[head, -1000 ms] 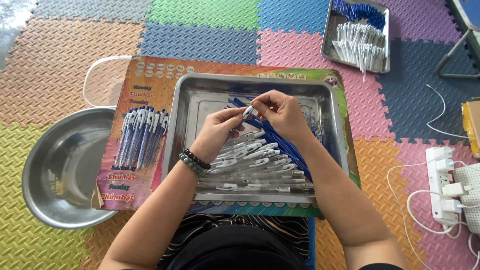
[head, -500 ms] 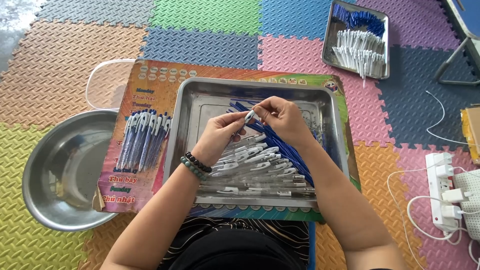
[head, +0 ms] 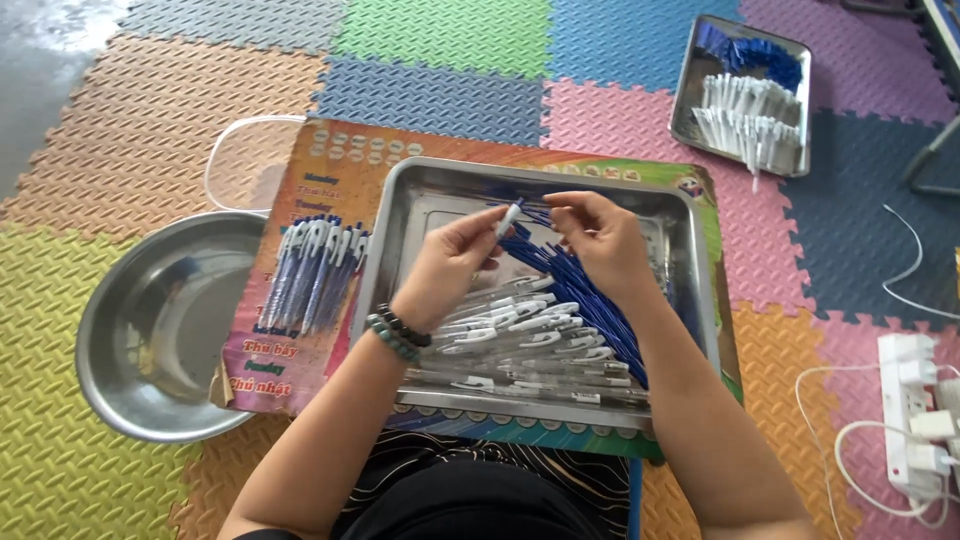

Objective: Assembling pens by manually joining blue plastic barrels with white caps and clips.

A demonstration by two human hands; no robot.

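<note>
My left hand (head: 452, 262) pinches a white pen barrel (head: 508, 219) above a steel tray (head: 425, 195). My right hand (head: 598, 238) is closed a little to the right of it, fingertips on a thin blue refill (head: 545, 212) that runs toward the barrel's tip. In the tray beneath lie several white pen barrels (head: 520, 335) and a heap of blue refills (head: 575, 290). A bead bracelet sits on my left wrist.
A row of assembled blue-and-white pens (head: 315, 265) lies on a colourful printed board (head: 290, 345) left of the tray. A steel bowl (head: 150, 330) sits at the far left. A second tray (head: 745, 95) with pen parts stands at top right. A white power strip (head: 915, 410) with cables is at the right.
Both hands stay above the tray with the barrel and refill; they have shifted only slightly, and the camera view has drifted a little.
</note>
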